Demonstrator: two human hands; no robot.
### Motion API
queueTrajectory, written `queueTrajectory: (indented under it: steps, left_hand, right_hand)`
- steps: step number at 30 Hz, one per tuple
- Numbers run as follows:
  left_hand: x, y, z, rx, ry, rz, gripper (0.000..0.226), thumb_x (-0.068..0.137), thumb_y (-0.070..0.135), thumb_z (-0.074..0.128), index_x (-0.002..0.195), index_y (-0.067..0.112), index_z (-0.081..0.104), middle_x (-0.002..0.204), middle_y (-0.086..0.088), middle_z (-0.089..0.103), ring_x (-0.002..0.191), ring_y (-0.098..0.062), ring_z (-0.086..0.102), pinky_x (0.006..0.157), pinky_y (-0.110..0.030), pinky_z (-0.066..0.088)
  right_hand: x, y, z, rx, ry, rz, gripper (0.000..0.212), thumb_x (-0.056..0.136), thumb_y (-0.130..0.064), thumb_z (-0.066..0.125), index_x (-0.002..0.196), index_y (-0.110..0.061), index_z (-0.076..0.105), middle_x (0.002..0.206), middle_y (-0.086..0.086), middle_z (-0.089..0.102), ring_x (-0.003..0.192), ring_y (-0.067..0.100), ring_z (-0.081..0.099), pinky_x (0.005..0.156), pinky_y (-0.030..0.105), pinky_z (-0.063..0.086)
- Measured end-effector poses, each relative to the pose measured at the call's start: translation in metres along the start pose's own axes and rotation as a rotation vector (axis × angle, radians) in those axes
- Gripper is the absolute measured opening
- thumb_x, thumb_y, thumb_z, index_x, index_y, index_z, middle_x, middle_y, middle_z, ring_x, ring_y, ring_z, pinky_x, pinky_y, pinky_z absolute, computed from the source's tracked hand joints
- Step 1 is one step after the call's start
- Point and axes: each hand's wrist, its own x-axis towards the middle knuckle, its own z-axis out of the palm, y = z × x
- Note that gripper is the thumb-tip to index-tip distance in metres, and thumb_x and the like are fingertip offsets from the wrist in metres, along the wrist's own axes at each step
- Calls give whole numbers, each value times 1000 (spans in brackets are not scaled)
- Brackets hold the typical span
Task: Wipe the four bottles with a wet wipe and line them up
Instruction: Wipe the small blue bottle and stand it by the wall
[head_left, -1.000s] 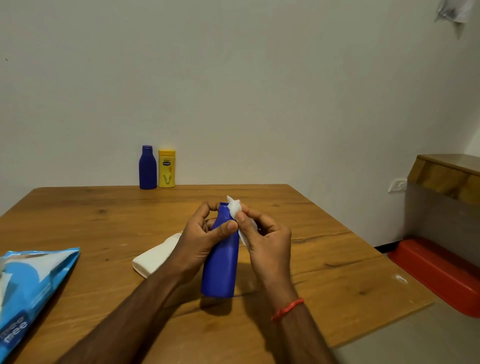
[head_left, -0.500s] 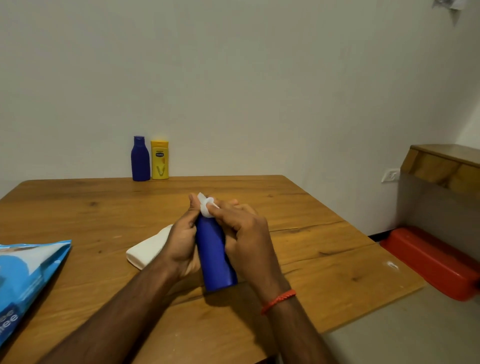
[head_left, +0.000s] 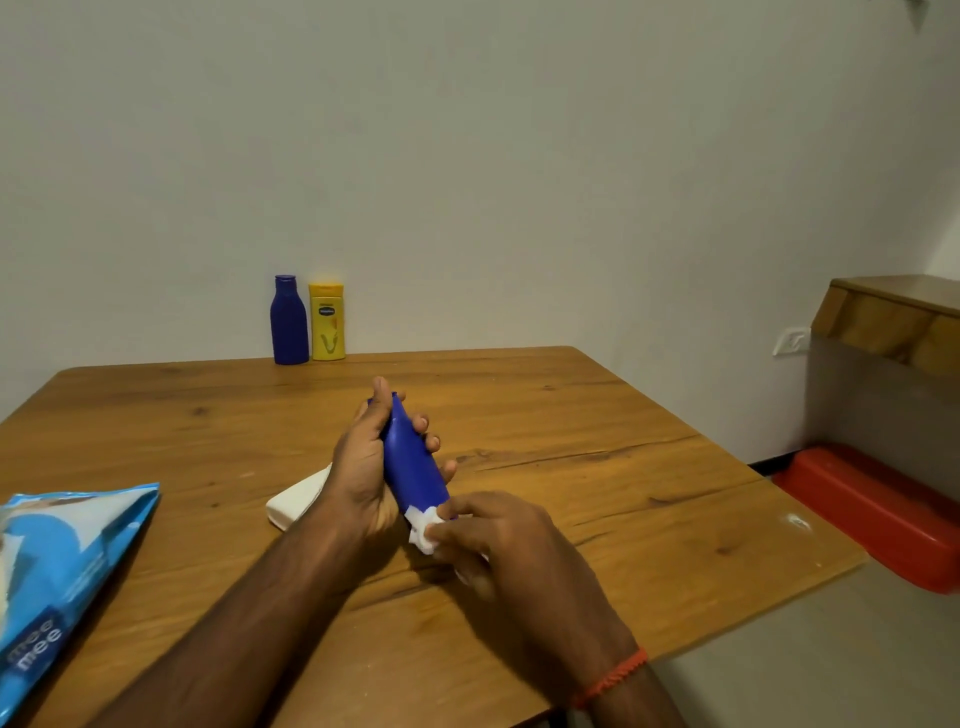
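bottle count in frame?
4: dark blue bottle and yellow bottle upright at the wall, blue bottle in the left hand, white bottle lying partly hidden behind it.

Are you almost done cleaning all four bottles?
About halfway, it seems. Two bottles, the dark blue bottle and the yellow bottle, stand together by the wall. The left hand holds a blue bottle while the right hand rubs its bottom with the wet wipe. The white bottle lies waiting.

Red tub (head_left: 878, 514) on floor beside wooden table (head_left: 597, 467).
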Motion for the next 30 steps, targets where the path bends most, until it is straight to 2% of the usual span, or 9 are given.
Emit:
queueTrajectory:
  steps: [3, 6, 9, 13, 15, 17, 20, 26, 30]
  left_hand:
    - [-1, 1, 3, 1, -84, -18, 45, 92, 47, 55, 123, 14, 55, 82, -9, 59, 71, -22, 59, 69, -39, 54]
    - [-1, 2, 0, 7, -135, -63, 42, 92, 39, 55, 121, 9, 61, 90, -12, 63, 75, -23, 66, 67, -36, 60]
    - [-5, 0, 2, -43, -158, -88, 36, 98, 35, 54, 117, 6, 63, 97, -16, 71, 84, -24, 73, 81, -39, 60]
    - [-5, 2, 1, -52, -117, -52, 38, 95, 35, 60, 120, 6, 61, 103, -17, 70, 89, -25, 74, 80, -40, 63]
    - [-3, 1, 0, 7, -70, -40, 41, 92, 39, 60, 119, 9, 61, 108, -18, 72, 99, -35, 73, 78, -46, 63]
    - [-2, -3, 0, 48, -25, 1, 44, 93, 41, 59, 122, 9, 58, 116, -19, 72, 110, -46, 68, 85, -55, 59]
    - [-1, -5, 3, 83, 38, 61, 47, 94, 40, 61, 129, 8, 56, 124, -20, 70, 109, -46, 69, 93, -61, 53]
    - [-5, -1, 4, 106, 82, 101, 38, 92, 37, 66, 124, 17, 60, 115, -12, 75, 101, -43, 72, 82, -76, 50]
    - [-11, -3, 6, 111, 85, 133, 41, 90, 35, 70, 125, 17, 58, 114, -10, 76, 99, -44, 73, 84, -77, 49]
  right_hand:
    - [13, 3, -4, 137, 111, 75, 22, 90, -27, 68, 110, -21, 74, 113, -4, 70, 101, 5, 63, 85, 30, 57]
    - [40, -3, -4, 251, 261, 132, 36, 89, -42, 58, 111, -19, 75, 107, 0, 71, 96, 7, 64, 82, 30, 56]
    - [63, -4, -6, 213, 351, 145, 33, 91, -38, 57, 115, -20, 73, 108, 2, 67, 99, 12, 61, 85, 35, 56]
    - [60, -6, -2, 31, 311, 34, 24, 97, -27, 60, 119, -28, 69, 112, -2, 61, 105, 11, 55, 85, 30, 53]
    - [41, -7, 3, 48, 206, -6, 22, 93, -25, 65, 114, -29, 69, 119, -4, 58, 111, 7, 53, 87, 23, 51]
    - [18, -7, 6, -66, 106, -77, 31, 84, -19, 76, 113, -28, 70, 129, 0, 57, 118, 15, 54, 88, 28, 55]
    - [4, -3, 3, -203, -18, -120, 37, 79, -19, 75, 115, -28, 70, 135, 0, 59, 119, 19, 56, 82, 32, 59]
    - [-1, 1, -11, -241, 23, -189, 32, 81, -22, 72, 113, -27, 71, 126, -7, 67, 106, 12, 57, 68, 23, 56]
    - [-14, 15, -6, -141, 207, -186, 29, 93, -23, 64, 121, -19, 68, 123, 1, 67, 104, 15, 61, 80, 28, 57]
